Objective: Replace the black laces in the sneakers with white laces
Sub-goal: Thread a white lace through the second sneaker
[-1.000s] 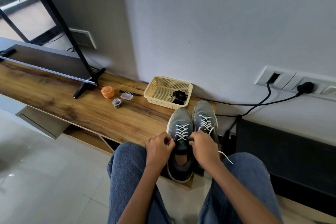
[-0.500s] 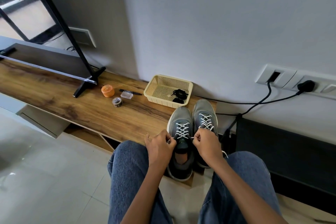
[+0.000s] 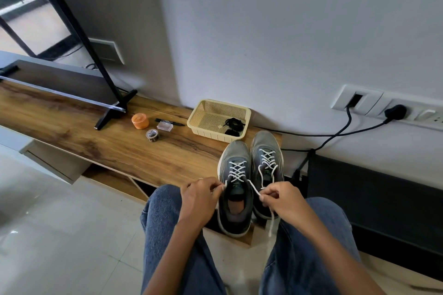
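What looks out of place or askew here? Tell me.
Little stands out. The near sneaker overhangs the edge of the wooden bench at its heel. A white lace end dangles loose below the right hand. Black laces lie bundled in the basket.

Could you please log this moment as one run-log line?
stage: tightening white lace on left sneaker | left hand: pinching lace end | right hand: pinching other end | black laces: in basket

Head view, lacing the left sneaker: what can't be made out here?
- Left lace end: hidden inside the left hand.
- Right sneaker's heel: behind the right hand.
- Black items in the basket: too small to confirm as laces.
- Pen print: too small.
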### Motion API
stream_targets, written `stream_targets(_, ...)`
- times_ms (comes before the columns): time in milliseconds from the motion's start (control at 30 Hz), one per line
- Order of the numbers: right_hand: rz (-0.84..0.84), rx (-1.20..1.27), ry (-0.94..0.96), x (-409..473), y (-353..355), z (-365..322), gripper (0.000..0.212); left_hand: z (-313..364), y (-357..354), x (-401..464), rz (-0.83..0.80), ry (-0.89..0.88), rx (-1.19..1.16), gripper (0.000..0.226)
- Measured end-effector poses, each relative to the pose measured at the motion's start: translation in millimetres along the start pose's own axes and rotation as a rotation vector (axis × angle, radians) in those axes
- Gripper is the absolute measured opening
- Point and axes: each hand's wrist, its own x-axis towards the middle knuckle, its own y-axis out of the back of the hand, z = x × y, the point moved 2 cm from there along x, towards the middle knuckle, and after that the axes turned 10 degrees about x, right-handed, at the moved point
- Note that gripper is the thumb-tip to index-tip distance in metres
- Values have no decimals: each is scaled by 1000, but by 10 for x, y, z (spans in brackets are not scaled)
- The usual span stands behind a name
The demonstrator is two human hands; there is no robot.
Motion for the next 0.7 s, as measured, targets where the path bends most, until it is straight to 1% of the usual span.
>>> stream_targets(100, 39, 141, 23, -85, -58, -136, 7, 149, 24, -79, 15, -28, -86, 16)
stream_targets(233, 84, 380, 38, -183, 4, -314, 8, 204, 139, -85, -28, -7, -312, 17)
stream_targets(400, -8, 627, 20, -251, 100, -538, 10, 314, 365, -76, -43, -5, -613, 9)
stream_targets(467, -46, 708, 14, -261, 117, -603, 12, 369, 422, -70, -58, -26, -672, 12)
stream_targets(567, -60, 794, -1, -241, 132, -651, 18, 409, 448, -36, -109, -32, -772, 22)
stream_targets(633, -64, 841, 5, -233, 139, -651, 17, 410, 460, -22, -141, -40, -804, 23)
stream_targets(700, -61, 864, 42, -234, 142, -635, 17, 419, 479, -26, -171, -85, -834, 23)
